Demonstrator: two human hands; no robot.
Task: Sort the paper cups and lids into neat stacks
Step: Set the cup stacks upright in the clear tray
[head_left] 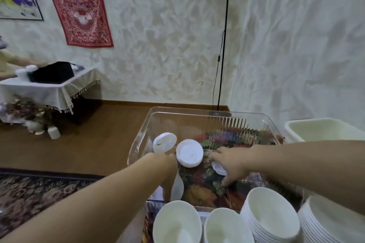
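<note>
A clear plastic bin point(138, 144) stands on a floral tablecloth. Inside it, my left hand point(167, 179) grips a tall stack of white lids point(189, 156) by its side, low against the bin's near wall. A second white lid stack point(165, 142) leans at the bin's left wall. My right hand point(231, 165) reaches in from the right, with fingers and thumb curled over a single loose lid point(218, 169) on the bin floor. Several stacks of white paper cups point(272, 215) stand in front of the bin, open ends up.
A cream plastic tub point(324, 130) sits at the right, behind my right arm. A black floor lamp pole point(223, 55) rises behind the bin. To the left are wooden floor, a patterned rug point(39, 193) and a cloth-covered side table point(49, 89).
</note>
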